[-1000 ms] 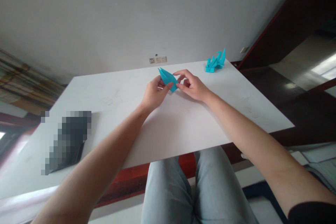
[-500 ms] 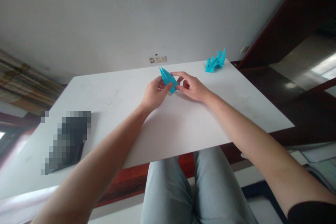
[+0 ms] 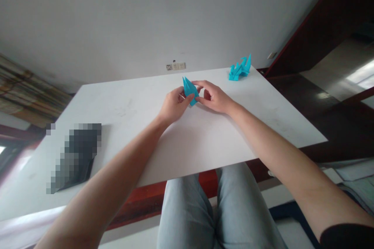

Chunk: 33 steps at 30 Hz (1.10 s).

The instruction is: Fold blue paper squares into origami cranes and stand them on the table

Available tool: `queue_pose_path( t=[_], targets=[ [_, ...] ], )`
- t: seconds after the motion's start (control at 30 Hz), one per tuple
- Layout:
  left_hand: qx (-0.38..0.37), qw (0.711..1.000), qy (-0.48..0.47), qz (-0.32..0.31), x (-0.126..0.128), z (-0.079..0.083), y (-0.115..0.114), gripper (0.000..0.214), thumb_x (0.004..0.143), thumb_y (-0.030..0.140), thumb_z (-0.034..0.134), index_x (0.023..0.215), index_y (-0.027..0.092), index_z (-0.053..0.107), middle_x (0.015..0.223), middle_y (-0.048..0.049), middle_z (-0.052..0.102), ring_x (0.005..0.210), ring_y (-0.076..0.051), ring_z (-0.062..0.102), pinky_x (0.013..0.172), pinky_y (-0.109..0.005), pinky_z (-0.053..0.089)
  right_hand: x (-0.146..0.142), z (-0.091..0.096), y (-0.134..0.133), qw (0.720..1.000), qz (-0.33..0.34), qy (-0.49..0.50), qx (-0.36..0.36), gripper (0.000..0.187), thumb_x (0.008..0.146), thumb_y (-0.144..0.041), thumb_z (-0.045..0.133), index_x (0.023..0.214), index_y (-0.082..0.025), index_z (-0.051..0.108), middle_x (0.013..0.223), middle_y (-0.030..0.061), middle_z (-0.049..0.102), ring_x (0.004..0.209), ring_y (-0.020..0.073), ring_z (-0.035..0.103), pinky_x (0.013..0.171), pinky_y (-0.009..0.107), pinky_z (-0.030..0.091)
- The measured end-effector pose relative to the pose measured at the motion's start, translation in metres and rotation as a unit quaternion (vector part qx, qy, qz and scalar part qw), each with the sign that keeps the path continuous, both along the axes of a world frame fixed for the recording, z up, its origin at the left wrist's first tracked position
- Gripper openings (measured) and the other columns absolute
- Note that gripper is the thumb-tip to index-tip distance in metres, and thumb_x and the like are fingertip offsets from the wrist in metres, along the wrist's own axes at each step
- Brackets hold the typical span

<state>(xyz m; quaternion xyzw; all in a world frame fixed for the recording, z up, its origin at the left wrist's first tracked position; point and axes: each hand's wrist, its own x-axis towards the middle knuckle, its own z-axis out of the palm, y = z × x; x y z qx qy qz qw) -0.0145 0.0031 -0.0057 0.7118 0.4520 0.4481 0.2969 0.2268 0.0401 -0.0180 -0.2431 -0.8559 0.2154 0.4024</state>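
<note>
A piece of folded blue origami paper (image 3: 189,86), kite-shaped with two narrow points upward, is held above the white table (image 3: 204,140). My left hand (image 3: 174,105) pinches its lower left side, thumb across the front and fingers curled behind. My right hand (image 3: 214,96) has its thumb and index finger at the paper's right edge, the other fingers bent inward. Part of the paper's lower half is hidden by my left thumb. At the table's far right corner stand folded blue paper cranes (image 3: 240,71), touching or close together.
A dark, pixelated flat object (image 3: 80,155) lies on the table's left side, near my left forearm. Wall sockets (image 3: 175,66) sit just above the table's back edge. My legs (image 3: 189,210) are under the front edge.
The folded paper has turned more upright and shifted slightly right, its two points now further apart. My left hand has moved a little right with it; my right hand stays almost in place.
</note>
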Motion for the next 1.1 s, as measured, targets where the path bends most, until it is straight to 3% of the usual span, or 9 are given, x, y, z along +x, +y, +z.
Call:
queue_pose_path(
  t=[0.13,0.3,0.4,0.57,0.67,0.77,0.83,0.93,1.1],
  targets=[
    [0.005,1.000,0.006,0.003,-0.001,0.002,0.000,0.022,0.099,0.042,0.080,0.088,0.026,0.071,0.062,0.0037,0.054,0.055,-0.014,0.044,0.055,-0.033,0.031,0.001,0.002,0.001,1.000,-0.001,0.008,0.012,0.066,0.106,-0.028,0.077,0.168,-0.035,0.056,0.140,0.0080,0.068,0.070,0.0107,0.051,0.059,0.027,0.049],
    [0.009,1.000,0.021,-0.004,-0.001,0.002,-0.001,0.015,0.098,0.037,0.078,0.092,0.025,0.073,0.066,0.0028,0.060,0.059,-0.015,0.050,0.058,-0.032,0.036,0.002,0.003,0.003,1.000,0.006,-0.001,0.008,0.046,0.105,-0.029,0.078,0.150,-0.031,0.068,0.129,0.0062,0.067,0.068,0.0104,0.051,0.060,0.028,0.049],
    [0.010,0.999,0.030,-0.003,0.000,0.001,-0.002,0.023,0.098,0.040,0.079,0.085,0.024,0.068,0.066,0.0024,0.059,0.060,-0.015,0.050,0.058,-0.031,0.034,0.001,0.003,0.004,1.000,0.003,0.003,-0.004,0.035,0.101,-0.030,0.081,0.135,-0.029,0.072,0.124,0.0051,0.067,0.069,0.0110,0.053,0.060,0.028,0.048],
    [-0.024,0.999,0.012,-0.022,0.001,0.002,-0.004,0.052,0.105,0.072,0.075,0.085,0.025,0.063,0.061,0.0022,0.058,0.054,-0.014,0.048,0.054,-0.031,0.032,0.000,0.003,0.004,1.000,-0.004,0.016,-0.019,0.022,0.101,-0.037,0.085,0.114,-0.027,0.071,0.118,0.0043,0.066,0.071,0.0132,0.054,0.063,0.031,0.050],
    [-0.046,0.998,-0.017,-0.028,0.000,0.000,-0.003,0.072,0.103,0.094,0.060,0.084,0.026,0.061,0.063,-0.0009,0.063,0.056,-0.016,0.056,0.055,-0.032,0.039,-0.002,0.007,0.001,0.999,-0.003,0.036,-0.028,0.022,0.105,-0.044,0.083,0.109,-0.026,0.071,0.117,0.0043,0.066,0.072,0.0138,0.055,0.064,0.032,0.051],
    [-0.056,0.997,-0.048,-0.034,-0.001,-0.003,0.000,0.079,0.103,0.100,0.049,0.084,0.025,0.065,0.067,-0.0044,0.068,0.062,-0.019,0.065,0.061,-0.034,0.051,-0.005,0.011,-0.003,0.996,-0.014,0.069,-0.051,0.029,0.107,-0.054,0.083,0.108,-0.027,0.072,0.116,0.0041,0.069,0.075,0.0143,0.057,0.067,0.033,0.053],
    [-0.062,0.994,-0.073,-0.045,-0.002,-0.004,0.002,0.078,0.106,0.098,0.048,0.090,0.024,0.070,0.077,-0.0064,0.075,0.066,-0.020,0.069,0.066,-0.035,0.057,-0.006,0.012,-0.004,0.993,-0.017,0.096,-0.074,0.034,0.106,-0.059,0.084,0.109,-0.027,0.072,0.118,0.0035,0.069,0.075,0.0133,0.058,0.067,0.032,0.055],
    [-0.073,0.993,-0.078,-0.046,-0.001,-0.003,0.002,0.059,0.109,0.082,0.065,0.100,0.024,0.072,0.089,-0.0059,0.079,0.067,-0.018,0.071,0.065,-0.032,0.058,-0.006,0.010,-0.002,0.986,-0.012,0.121,-0.110,0.041,0.103,-0.064,0.087,0.110,-0.027,0.072,0.123,0.0030,0.067,0.072,0.0104,0.059,0.063,0.029,0.055],
    [-0.077,0.995,-0.065,-0.018,0.000,-0.003,0.004,0.022,0.109,0.044,0.072,0.104,0.023,0.072,0.084,-0.0019,0.077,0.065,-0.015,0.070,0.061,-0.028,0.054,-0.005,0.005,0.000,0.981,0.018,0.125,-0.150,0.047,0.100,-0.068,0.088,0.111,-0.026,0.072,0.123,0.0024,0.067,0.073,0.0090,0.064,0.062,0.026,0.060]
  ],
)
